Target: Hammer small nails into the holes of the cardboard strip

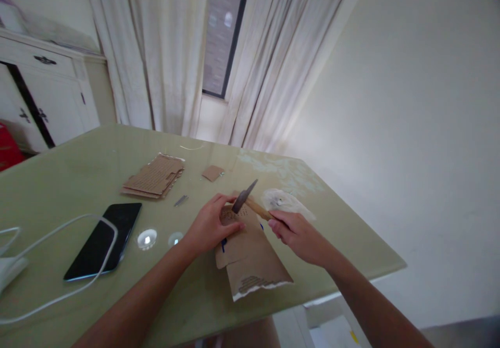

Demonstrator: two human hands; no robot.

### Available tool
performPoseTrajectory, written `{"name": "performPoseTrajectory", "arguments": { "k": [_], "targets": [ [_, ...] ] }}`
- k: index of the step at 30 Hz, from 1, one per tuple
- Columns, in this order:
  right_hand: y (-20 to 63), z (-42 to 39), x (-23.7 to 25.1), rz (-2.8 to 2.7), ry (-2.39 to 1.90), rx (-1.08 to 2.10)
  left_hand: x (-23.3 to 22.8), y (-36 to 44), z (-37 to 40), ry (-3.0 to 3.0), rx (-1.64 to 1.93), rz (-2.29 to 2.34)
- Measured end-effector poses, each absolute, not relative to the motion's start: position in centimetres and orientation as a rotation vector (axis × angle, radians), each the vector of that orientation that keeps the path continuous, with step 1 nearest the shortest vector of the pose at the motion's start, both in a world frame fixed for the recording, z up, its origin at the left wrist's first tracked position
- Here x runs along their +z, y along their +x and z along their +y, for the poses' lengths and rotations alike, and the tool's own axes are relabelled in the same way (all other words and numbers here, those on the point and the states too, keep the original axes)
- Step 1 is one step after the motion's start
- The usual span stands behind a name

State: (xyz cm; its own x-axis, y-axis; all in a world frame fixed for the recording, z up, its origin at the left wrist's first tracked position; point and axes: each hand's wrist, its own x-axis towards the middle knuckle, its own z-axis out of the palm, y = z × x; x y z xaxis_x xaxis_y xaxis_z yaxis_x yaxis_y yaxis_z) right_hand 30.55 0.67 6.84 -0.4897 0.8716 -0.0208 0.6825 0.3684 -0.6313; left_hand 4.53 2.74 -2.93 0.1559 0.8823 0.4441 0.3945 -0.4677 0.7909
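My right hand (292, 231) is closed round the wooden handle of a hammer (258, 208). The hammer's dark metal head is raised over the upper end of a brown piece of cardboard (253, 259). Rows of small holes or dark marks show on the cardboard beneath the head. My left hand (213, 223) holds the cardboard's upper left side, thumb across its face and forefinger near its far edge. Anything small between those fingertips is too hard to make out. Blue marks show by the cardboard's sides, and its near end is torn.
On the glossy table (175, 306) lie a cardboard stack (156, 175), a small cardboard square (213, 173), thin metal pieces (181, 200) and a black phone (103, 241) with a white cable (58, 298) across it. A crumpled clear plastic bag (289, 202) sits beyond my right hand.
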Motion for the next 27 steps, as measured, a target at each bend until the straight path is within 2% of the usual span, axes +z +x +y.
{"name": "performPoseTrajectory", "arguments": {
  "k": [6, 10, 15, 21, 27],
  "targets": [
    [30.1, 6.4, 4.1, -1.555, -1.095, 1.408, -3.0, 3.7, 3.5, 1.755, 1.441, 1.318],
    [28.7, 10.7, -0.3, -1.249, -0.862, 1.642, -3.3, 0.3, 5.3, 1.549, 1.472, 1.664],
    [28.8, 12.7, -5.2, -1.136, -0.813, 1.717, -3.6, -4.3, 6.2, 1.733, 0.947, 2.361],
    [29.4, 12.3, -5.7, -1.146, -0.850, 1.825, -4.1, -5.2, 6.0, 1.775, 0.499, 2.419],
    [28.6, 11.3, -4.9, -1.146, -0.752, 1.860, -4.3, -4.9, 5.8, 1.791, 0.310, 2.481]
  ]
}}
